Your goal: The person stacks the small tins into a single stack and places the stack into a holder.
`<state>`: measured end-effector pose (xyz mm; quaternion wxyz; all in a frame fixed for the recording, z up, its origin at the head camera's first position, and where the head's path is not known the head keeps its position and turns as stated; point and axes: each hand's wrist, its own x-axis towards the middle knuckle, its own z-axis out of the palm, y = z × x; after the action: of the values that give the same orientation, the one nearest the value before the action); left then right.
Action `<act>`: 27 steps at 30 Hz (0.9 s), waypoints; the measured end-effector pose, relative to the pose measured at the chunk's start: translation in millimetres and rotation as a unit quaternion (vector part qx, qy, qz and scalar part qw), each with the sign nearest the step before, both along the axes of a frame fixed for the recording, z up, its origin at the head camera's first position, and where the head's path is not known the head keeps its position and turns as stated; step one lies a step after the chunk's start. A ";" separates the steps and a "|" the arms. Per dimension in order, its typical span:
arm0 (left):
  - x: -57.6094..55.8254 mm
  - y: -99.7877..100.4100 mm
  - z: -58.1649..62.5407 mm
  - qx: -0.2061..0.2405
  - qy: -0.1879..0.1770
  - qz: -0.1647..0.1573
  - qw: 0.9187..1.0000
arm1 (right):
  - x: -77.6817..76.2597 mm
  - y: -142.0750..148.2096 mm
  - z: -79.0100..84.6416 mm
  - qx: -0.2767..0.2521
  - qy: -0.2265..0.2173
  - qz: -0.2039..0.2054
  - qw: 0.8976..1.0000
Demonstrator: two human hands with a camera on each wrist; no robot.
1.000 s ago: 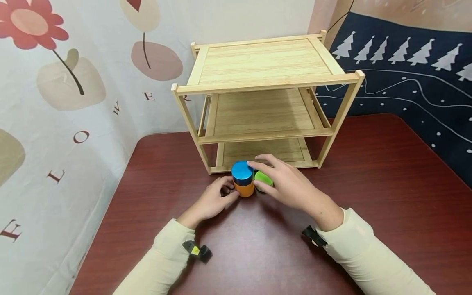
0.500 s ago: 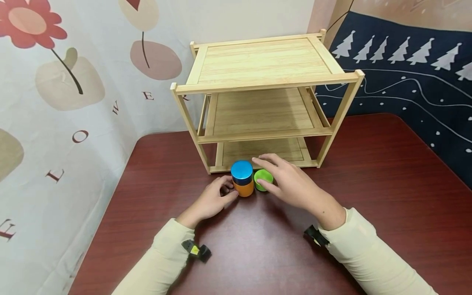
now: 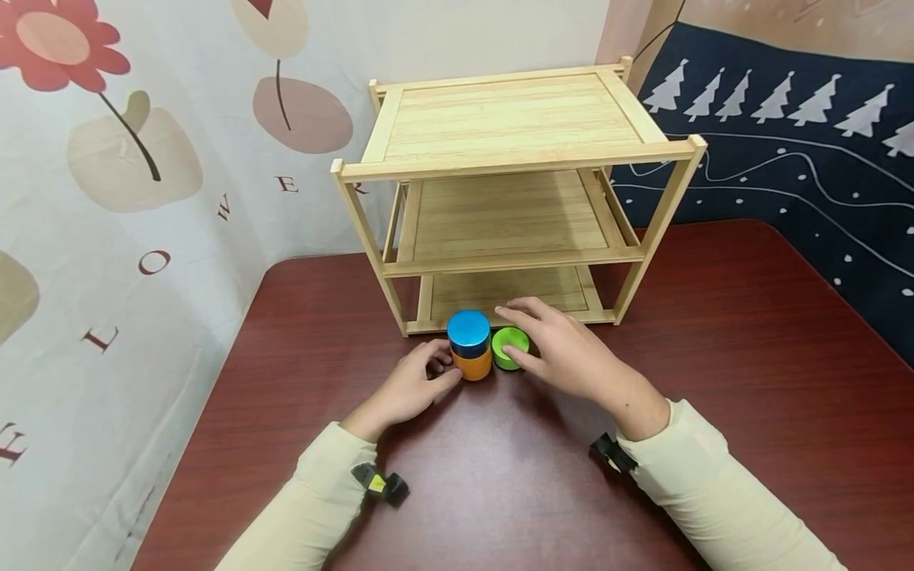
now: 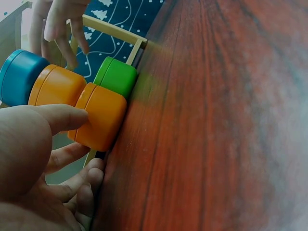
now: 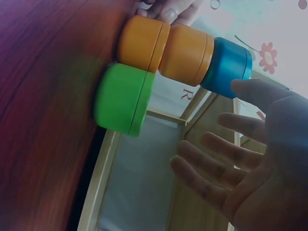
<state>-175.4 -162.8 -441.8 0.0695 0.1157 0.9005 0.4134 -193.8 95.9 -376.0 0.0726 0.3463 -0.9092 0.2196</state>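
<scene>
Three small round lidded tins form a stack: a blue tin [image 3: 469, 331] on top of an orange tin [image 4: 57, 87], with another orange tin [image 4: 107, 118] at the bottom on the table. Beside the stack's foot, a green tin [image 5: 121, 98] sits on the tabletop. My left hand [image 3: 408, 385] holds the bottom orange tin from the left, its thumb on the near side and fingers curled round the far side. To the right of the stack, my right hand [image 3: 564, 349] hovers over the green tin with fingers spread, holding nothing.
Right behind the tins stands a three-tier wooden shelf [image 3: 517, 162], its bottom front rail close to the stack. A red-brown wooden table [image 3: 485, 492] lies under everything. Printed cloth [image 3: 236, 143] hangs at the left and back.
My right hand has drawn slightly right, its fingertips moving off the blue tin's lid, so more of the green tin shows. My left hand and the stack have kept their places.
</scene>
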 end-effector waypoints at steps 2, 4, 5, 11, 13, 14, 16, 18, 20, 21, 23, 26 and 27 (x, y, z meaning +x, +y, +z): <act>0.1 -0.1 0.1 0.001 0.004 -0.001 1.000 | -0.6 -0.2 -0.9 0.000 0.001 0.003 1.000; 0.3 -0.2 -0.4 0.004 0.014 -0.001 1.000 | -1.4 -0.5 -1.8 0.000 0.001 0.005 1.000; 0.4 -0.1 -0.5 0.004 0.019 -0.001 1.000 | -1.8 -0.6 -2.3 0.001 0.000 0.007 1.000; 1.2 0.1 -0.9 0.002 0.024 -0.001 1.000 | -3.9 -0.9 -6.1 0.005 -0.006 0.012 1.000; 1.1 0.5 0.3 0.005 0.010 0.001 1.000 | -4.5 -1.0 -7.1 0.006 -0.007 0.012 1.000; 1.0 0.5 0.7 0.005 0.006 0.000 1.000 | -4.8 -1.1 -7.5 0.006 -0.007 0.012 1.000; 1.1 0.6 1.3 0.004 0.000 0.001 1.000 | -5.3 -1.2 -8.4 0.005 -0.007 0.013 1.000; 1.0 0.5 1.5 0.004 0.000 0.001 1.000 | -5.5 -1.2 -9.3 0.005 -0.006 0.014 1.000; 0.9 0.5 1.3 0.003 -0.001 0.002 1.000 | -5.7 -1.3 -10.2 0.006 -0.006 0.015 1.000; 1.0 0.5 1.3 0.002 0.000 0.002 1.000 | -5.8 -1.4 -10.8 0.006 -0.006 0.015 1.000; 0.6 0.4 0.9 0.001 0.001 0.001 1.000 | -6.1 -1.8 -11.9 0.007 -0.007 0.015 1.000; 0.6 0.2 1.0 0.002 0.001 0.001 1.000 | -6.5 -2.4 -13.3 0.006 -0.007 0.016 1.000; 0.3 0.1 0.7 0.001 0.002 0.000 1.000 | -6.6 -2.6 -13.9 0.006 -0.007 0.016 1.000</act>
<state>-175.1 -162.7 -441.1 0.0679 0.1167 0.9000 0.4144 -200.4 93.4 -389.8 0.0610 0.3597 -0.9052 0.2181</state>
